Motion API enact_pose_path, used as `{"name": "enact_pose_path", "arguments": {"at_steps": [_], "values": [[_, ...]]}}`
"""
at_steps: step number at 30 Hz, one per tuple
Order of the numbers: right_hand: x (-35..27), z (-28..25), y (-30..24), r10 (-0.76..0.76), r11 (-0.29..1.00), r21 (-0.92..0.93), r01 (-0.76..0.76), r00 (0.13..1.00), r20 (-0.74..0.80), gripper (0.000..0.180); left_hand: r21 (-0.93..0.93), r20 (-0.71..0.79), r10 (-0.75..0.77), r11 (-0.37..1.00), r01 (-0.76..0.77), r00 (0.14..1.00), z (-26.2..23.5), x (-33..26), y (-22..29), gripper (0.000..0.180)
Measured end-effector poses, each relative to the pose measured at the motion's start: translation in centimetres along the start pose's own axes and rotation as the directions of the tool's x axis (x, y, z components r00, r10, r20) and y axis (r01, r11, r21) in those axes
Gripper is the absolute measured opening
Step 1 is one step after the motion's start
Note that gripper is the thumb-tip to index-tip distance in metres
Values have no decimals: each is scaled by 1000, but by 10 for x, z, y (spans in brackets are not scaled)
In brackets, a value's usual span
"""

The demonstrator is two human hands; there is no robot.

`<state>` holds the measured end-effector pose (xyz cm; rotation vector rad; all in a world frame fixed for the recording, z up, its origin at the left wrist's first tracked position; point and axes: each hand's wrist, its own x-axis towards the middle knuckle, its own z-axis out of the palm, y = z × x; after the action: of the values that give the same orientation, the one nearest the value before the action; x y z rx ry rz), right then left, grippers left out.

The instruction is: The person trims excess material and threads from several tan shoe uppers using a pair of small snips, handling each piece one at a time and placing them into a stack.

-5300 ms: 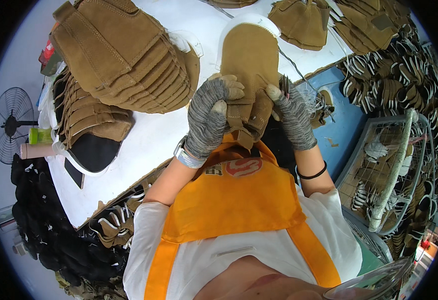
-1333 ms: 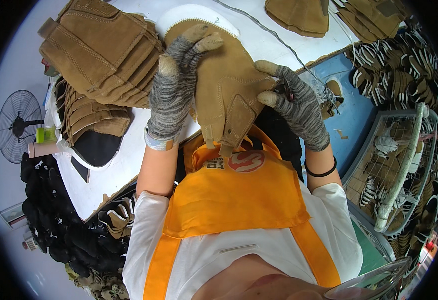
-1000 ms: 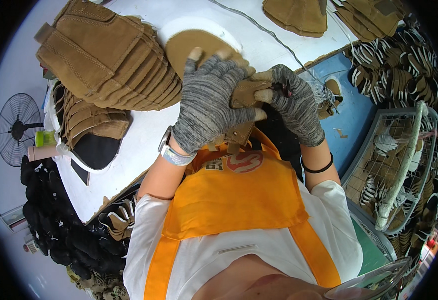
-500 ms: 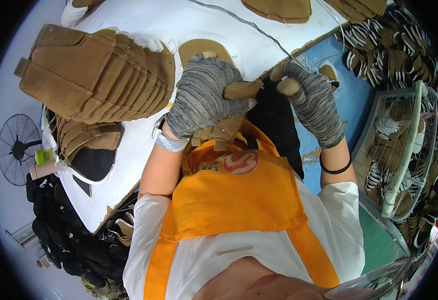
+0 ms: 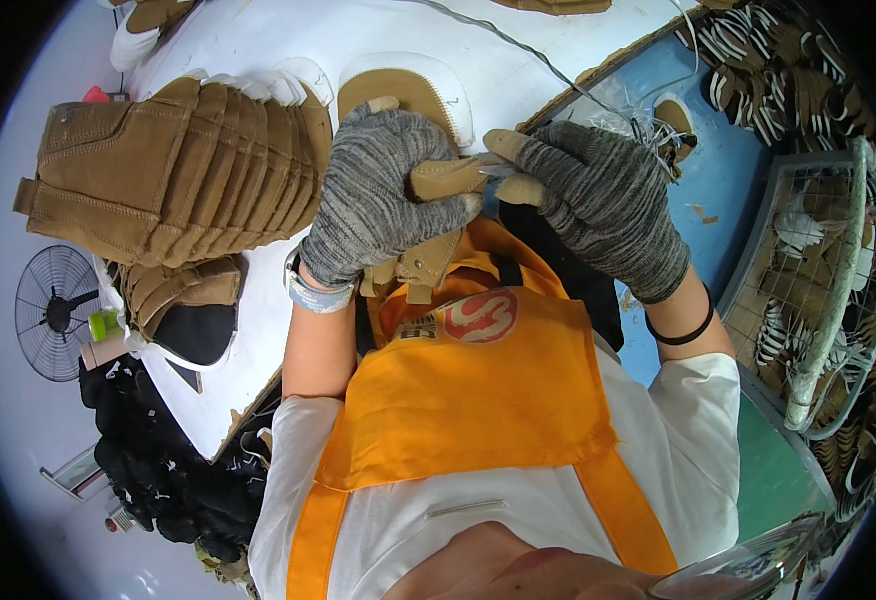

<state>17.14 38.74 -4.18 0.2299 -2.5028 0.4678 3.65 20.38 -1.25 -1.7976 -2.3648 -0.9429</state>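
My left hand (image 5: pixel 378 190), in a grey knit glove with bare fingertips, grips a brown shoe upper (image 5: pixel 436 262) in front of my apron. A folded edge of the upper sticks out between its thumb and fingers. Gloved the same way, my right hand (image 5: pixel 598 195) is at that edge with thumb and forefinger close together. A small shiny, pale piece (image 5: pixel 499 170) shows by its fingertips; its kind is too small to make out. Just beyond my left hand, a brown upper with a white toe edge (image 5: pixel 413 90) lies on the white table (image 5: pixel 518 45).
A stack of brown uppers (image 5: pixel 173 170) stands on the table at left, with more uppers (image 5: pixel 183 295) below it. A cable (image 5: pixel 503 45) crosses the table. To the right are a wire basket (image 5: pixel 808 290) and heaped shoe pieces (image 5: pixel 788 70). A fan (image 5: pixel 56 312) is far left.
My right hand has moved left, and its fingertips have come to the edge of the upper. My left hand and the upper have shifted slightly left, with the view.
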Motion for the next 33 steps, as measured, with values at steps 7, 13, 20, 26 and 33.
{"name": "enact_pose_path", "arguments": {"at_steps": [7,13,20,26,33], "values": [[6,-2,8,-124,991,-54,124,992,14,30,-3,-17,47,999,-47,999,3,3,1,33],[13,-13,11,-197,975,-80,207,973,121,33,-10,38,-20,1000,20,999,3,2,2,36],[16,-15,12,-200,976,-62,209,971,130,37,42,23,13,999,-13,1000,7,-2,-4,41],[15,-13,12,-205,975,-68,212,973,104,36,30,1,7,1000,-7,1000,11,-4,-6,42],[7,-3,11,-76,990,129,61,990,117,24,-9,9,7,1000,-7,1000,11,-6,-10,40]]}}
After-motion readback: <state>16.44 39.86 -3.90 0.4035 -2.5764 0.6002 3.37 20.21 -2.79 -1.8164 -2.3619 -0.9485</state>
